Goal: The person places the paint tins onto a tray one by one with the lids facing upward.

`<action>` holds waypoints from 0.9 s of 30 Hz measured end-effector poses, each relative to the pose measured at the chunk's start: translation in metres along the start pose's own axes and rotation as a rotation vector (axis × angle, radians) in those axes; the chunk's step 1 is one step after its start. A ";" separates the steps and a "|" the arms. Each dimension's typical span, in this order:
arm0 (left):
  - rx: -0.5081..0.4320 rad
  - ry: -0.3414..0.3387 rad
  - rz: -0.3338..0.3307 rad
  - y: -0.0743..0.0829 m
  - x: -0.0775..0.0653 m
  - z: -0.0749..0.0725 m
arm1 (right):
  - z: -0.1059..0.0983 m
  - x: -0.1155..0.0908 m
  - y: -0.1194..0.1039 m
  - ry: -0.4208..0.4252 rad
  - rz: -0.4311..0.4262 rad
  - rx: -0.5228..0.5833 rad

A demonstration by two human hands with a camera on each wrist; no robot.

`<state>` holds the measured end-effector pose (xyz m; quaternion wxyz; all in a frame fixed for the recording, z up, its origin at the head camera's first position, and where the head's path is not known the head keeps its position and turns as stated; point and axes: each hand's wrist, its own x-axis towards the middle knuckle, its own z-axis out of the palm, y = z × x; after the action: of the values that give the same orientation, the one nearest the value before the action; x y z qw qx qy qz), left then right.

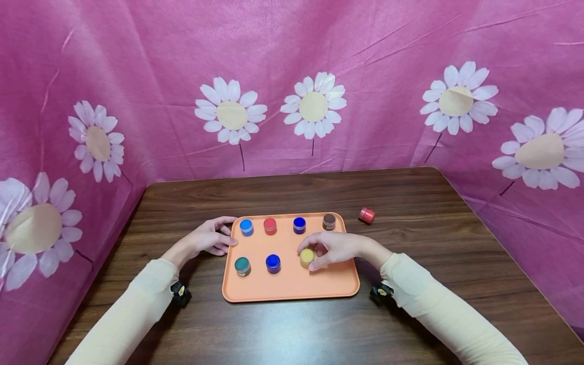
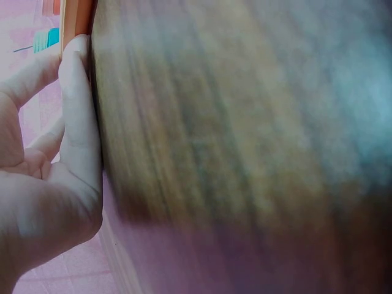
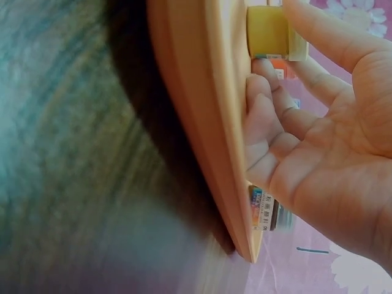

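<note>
My right hand point(image 1: 335, 246) pinches a small yellow paint jar point(image 1: 307, 258) between thumb and fingers at the front right of an orange tray point(image 1: 292, 291). The right wrist view shows the yellow jar point(image 3: 267, 32) with its base at the tray's surface. My left hand point(image 1: 210, 237) rests against the tray's left edge, its thumb touching the rim. Along the tray's back row stand a light blue jar point(image 1: 246, 227), a red jar point(image 1: 270, 226), a dark blue jar point(image 1: 299, 225) and a brown jar point(image 1: 329, 221). In front are a green jar point(image 1: 243, 266) and another blue jar point(image 1: 273, 263).
Another red jar point(image 1: 367, 215) lies on its side on the wooden table point(image 1: 205, 324), beyond the tray's back right corner. A pink curtain point(image 1: 365, 142) with white flowers hangs around the table's back and sides.
</note>
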<state>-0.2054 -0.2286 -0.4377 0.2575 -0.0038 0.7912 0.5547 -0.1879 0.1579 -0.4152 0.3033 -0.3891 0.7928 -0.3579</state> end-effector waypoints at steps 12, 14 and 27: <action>0.007 0.004 0.004 0.000 -0.001 -0.001 | -0.043 -0.028 0.005 0.363 0.005 -0.007; 0.009 0.003 0.004 0.000 -0.001 -0.001 | -0.049 -0.032 0.009 0.438 0.056 0.017; 0.012 -0.002 0.005 0.001 -0.003 -0.001 | -0.065 -0.054 0.041 0.757 0.174 -0.315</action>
<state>-0.2034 -0.2295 -0.4351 0.2568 0.0002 0.7943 0.5506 -0.2261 0.2431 -0.4007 -0.0435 -0.2032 0.9234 -0.3228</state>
